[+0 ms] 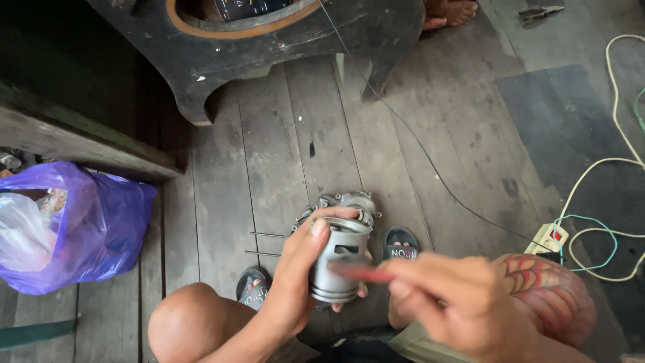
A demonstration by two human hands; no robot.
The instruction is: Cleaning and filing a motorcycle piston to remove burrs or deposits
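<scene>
Gripping a grey piston [338, 261] in my left hand [295, 272], I hold a blurred red tool [359, 272] against it, pinched in my right hand [457, 302] fingers.

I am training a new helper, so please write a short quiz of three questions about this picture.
1. True or false: the left hand grips the grey metal piston.
2. What does the right hand hold? A) red thin tool B) hammer C) cloth
3. What colour is the plastic bag on the wooden floor?

Key: 1 true; 2 A, the red thin tool; 3 purple.
</scene>
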